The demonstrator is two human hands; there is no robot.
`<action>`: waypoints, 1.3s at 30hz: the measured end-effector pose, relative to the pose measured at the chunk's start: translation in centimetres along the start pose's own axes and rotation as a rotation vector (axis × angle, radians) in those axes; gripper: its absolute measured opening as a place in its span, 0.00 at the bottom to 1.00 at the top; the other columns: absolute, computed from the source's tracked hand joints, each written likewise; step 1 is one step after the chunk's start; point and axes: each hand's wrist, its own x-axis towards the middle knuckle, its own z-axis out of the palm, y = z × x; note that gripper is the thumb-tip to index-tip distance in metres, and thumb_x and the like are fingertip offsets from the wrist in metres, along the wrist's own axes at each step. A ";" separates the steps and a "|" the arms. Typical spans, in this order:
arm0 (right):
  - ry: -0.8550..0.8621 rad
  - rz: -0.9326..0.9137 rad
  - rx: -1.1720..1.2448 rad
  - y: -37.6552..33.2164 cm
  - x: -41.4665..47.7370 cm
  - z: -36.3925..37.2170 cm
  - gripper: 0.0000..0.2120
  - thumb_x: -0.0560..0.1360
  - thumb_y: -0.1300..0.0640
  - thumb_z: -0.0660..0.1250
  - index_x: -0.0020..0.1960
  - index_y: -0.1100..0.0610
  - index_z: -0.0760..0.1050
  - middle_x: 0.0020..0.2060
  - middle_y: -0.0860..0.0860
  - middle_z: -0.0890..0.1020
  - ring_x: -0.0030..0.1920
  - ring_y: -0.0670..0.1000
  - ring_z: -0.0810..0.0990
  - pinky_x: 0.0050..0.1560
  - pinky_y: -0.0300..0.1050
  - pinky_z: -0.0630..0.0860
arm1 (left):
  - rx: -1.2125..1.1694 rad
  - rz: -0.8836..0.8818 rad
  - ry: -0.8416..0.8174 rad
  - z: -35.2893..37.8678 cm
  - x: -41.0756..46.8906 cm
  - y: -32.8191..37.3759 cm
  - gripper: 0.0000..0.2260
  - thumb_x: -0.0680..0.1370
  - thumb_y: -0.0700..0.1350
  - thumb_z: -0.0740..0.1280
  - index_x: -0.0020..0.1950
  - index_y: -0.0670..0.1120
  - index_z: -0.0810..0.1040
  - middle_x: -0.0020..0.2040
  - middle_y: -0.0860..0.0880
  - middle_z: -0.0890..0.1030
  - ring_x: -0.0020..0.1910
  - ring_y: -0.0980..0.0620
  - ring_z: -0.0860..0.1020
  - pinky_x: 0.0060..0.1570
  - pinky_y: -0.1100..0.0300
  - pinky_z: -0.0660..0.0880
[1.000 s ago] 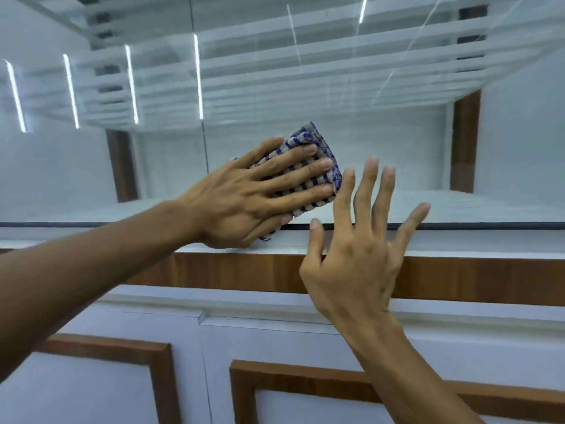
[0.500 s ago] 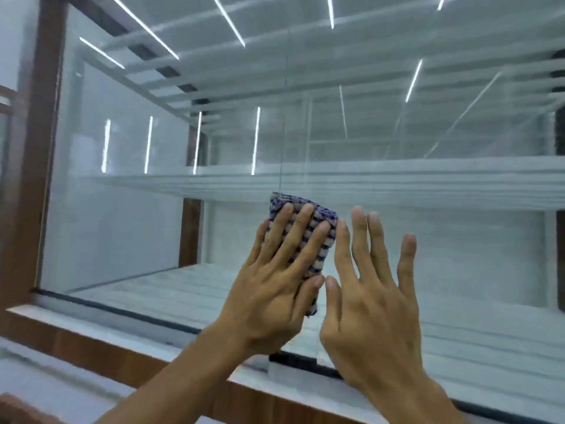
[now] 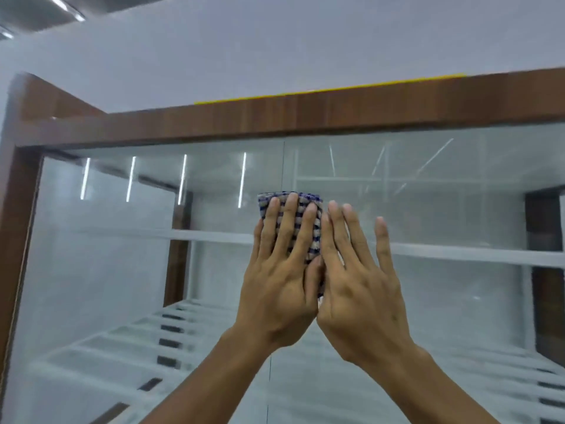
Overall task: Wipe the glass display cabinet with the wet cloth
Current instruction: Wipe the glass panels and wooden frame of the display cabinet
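The left hand (image 3: 279,280) lies flat with its fingers spread, pressing the cloth (image 3: 308,223) against the glass; nothing is gripped or pinched, the palm simply pins it there; the right hand (image 3: 356,280) sits just beside it, also open and flat, fingers apart, its inner edge touching the cloth's right side and the rest of it apparently resting on the bare pane; whether it bears down on the glass or only skims it I cannot tell; the cloth itself is a folded blue-and-white checked pad, its top edge peeping out above the fingertips, sitting in the upper part of the glass display cabinet (image 3: 101,255), close to the thin vertical seam (image 3: 283,166) where two panes meet; above the hands runs the brown wooden top rail (image 3: 367,113), and a glass shelf (image 3: 458,254) crosses behind them inside; as for progress, the glass shows no plain wet streaks or smears that I can make out, only reflections of ceiling lights, so what has been covered is hard to judge; I would say the wiping is under way near the top, with the wide areas to the left, right and below likely left to do
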 end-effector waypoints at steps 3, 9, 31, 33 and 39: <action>-0.022 -0.035 0.052 2.0 4.0 -1.3 0.30 0.79 0.61 0.52 0.80 0.65 0.57 0.81 0.59 0.58 0.82 0.57 0.53 0.81 0.64 0.50 | 0.044 -0.063 0.001 -0.8 4.8 0.3 0.27 0.86 0.51 0.50 0.84 0.43 0.53 0.85 0.42 0.49 0.84 0.43 0.46 0.82 0.41 0.48; -0.122 0.069 0.015 8.9 3.4 -6.6 0.28 0.80 0.58 0.56 0.80 0.59 0.61 0.81 0.60 0.58 0.82 0.59 0.52 0.80 0.67 0.49 | 0.049 0.000 -0.064 0.1 8.7 7.3 0.27 0.86 0.51 0.52 0.84 0.42 0.56 0.84 0.41 0.53 0.84 0.41 0.49 0.82 0.41 0.48; -0.088 0.190 -0.261 40.5 -6.3 -26.2 0.26 0.84 0.53 0.55 0.79 0.62 0.62 0.80 0.61 0.60 0.82 0.60 0.51 0.80 0.68 0.50 | -0.082 0.065 -0.065 12.0 17.2 43.9 0.27 0.86 0.51 0.53 0.84 0.45 0.56 0.84 0.42 0.53 0.84 0.43 0.48 0.82 0.43 0.46; -0.082 0.168 -0.124 42.7 -7.9 -27.4 0.25 0.85 0.55 0.50 0.81 0.62 0.57 0.81 0.62 0.57 0.82 0.60 0.50 0.80 0.68 0.52 | -0.093 0.048 -0.053 12.6 17.6 46.1 0.26 0.86 0.50 0.53 0.84 0.44 0.58 0.84 0.42 0.55 0.84 0.43 0.49 0.82 0.43 0.48; 0.033 0.221 0.365 44.3 -10.0 -26.7 0.25 0.85 0.60 0.51 0.80 0.64 0.49 0.81 0.55 0.53 0.83 0.58 0.50 0.81 0.61 0.55 | -0.393 -0.065 0.126 13.8 17.2 50.7 0.22 0.85 0.41 0.54 0.77 0.35 0.68 0.78 0.36 0.67 0.81 0.39 0.61 0.80 0.41 0.60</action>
